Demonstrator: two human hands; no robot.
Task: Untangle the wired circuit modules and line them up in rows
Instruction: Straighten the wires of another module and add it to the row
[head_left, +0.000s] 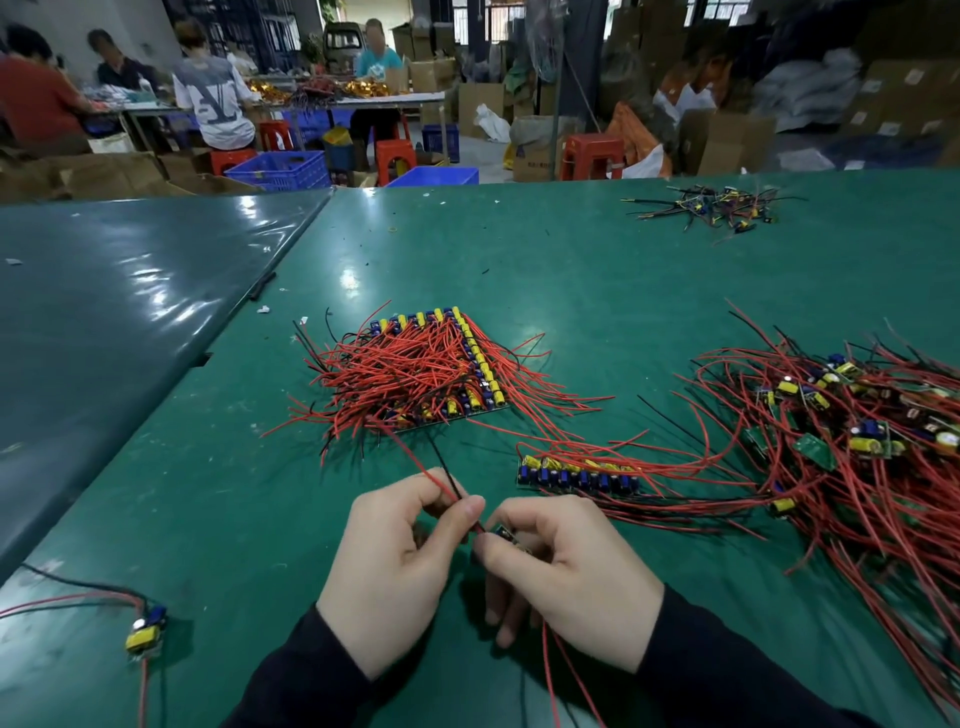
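Both sets of fingers are busy near the front edge of the green desk (597, 270): my left hand (400, 566) pinches a red and a black lead (441, 480) between thumb and forefinger, and my right hand (566, 571) is curled round the small circuit module (506, 532) those leads run from, with more red wire trailing out under my palm toward me. Neither hand is loose; each grips its own end of the one piece.

Ahead of me, around the middle of the desk, sits the finished block of modules (441, 364), rows packed tight with red leads swept over them. Just to its right and nearer me lies a short started row (576, 475). The tangled heap (852, 441) still waiting spreads along the right edge. One stray module (148, 629) lies near the front left corner, and a small pile of offcuts (717, 208) sits far back on the right.

I judge I am straightening this module's leads before placing it. Next it should go at the end of the short row, leads laid the same way as its neighbours, and I must keep the trailing wires from snagging the heap
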